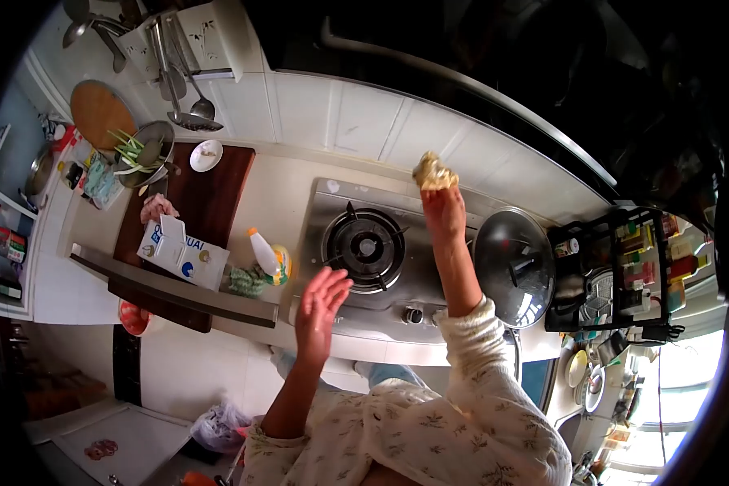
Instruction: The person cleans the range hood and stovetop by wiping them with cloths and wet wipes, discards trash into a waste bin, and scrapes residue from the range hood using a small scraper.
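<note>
My right hand (444, 212) is raised toward the tiled wall behind the stove, its fingers closed on a crumpled yellowish-brown cloth (435, 172). I cannot tell whether the cloth touches the tiles. Nearer to me, my left hand (322, 308) hangs over the front left of the steel gas stove (429, 283), fingers stretched out and holding nothing. Between and beyond the hands is a bare burner (367, 247) with its black pan support. Left of the left hand stand a white spray-type bottle with a yellow label (269, 257) and a green cloth (247, 281).
A lidded wok (514, 267) covers the right burner. The range hood (462, 77) overhangs the wall. A black spice rack (607, 267) stands to the right. On the left are a dark cutting board (227, 186), a small white dish (206, 155), a printed white box (182, 251) and hanging ladles (202, 107).
</note>
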`<move>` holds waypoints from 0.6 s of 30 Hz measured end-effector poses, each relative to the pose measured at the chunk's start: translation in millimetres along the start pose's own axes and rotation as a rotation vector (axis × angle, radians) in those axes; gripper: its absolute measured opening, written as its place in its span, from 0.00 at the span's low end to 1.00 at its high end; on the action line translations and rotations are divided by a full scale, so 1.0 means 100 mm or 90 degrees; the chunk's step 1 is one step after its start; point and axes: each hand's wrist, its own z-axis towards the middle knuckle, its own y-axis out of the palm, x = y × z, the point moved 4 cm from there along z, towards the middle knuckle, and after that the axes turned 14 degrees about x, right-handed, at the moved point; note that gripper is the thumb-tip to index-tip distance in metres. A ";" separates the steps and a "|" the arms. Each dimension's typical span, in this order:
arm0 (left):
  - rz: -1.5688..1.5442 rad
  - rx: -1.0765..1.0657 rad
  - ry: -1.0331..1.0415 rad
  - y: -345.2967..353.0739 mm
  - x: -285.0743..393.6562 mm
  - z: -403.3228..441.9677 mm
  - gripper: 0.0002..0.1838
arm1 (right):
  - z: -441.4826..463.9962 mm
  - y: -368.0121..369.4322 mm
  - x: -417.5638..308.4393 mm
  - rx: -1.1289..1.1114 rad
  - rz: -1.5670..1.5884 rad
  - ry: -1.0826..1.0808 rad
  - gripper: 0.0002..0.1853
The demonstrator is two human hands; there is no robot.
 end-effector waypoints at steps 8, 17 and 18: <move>0.202 -0.130 0.001 -0.71 -0.49 0.24 0.19 | -0.61 -0.31 0.59 0.052 -0.192 -0.023 0.14; 0.351 -0.263 0.017 -1.32 -1.02 0.18 0.18 | -0.76 -0.39 1.00 0.147 -0.304 -0.103 0.13; 0.352 -0.277 0.034 -1.36 -1.04 0.20 0.18 | -0.79 -0.39 1.05 0.153 -0.312 -0.108 0.13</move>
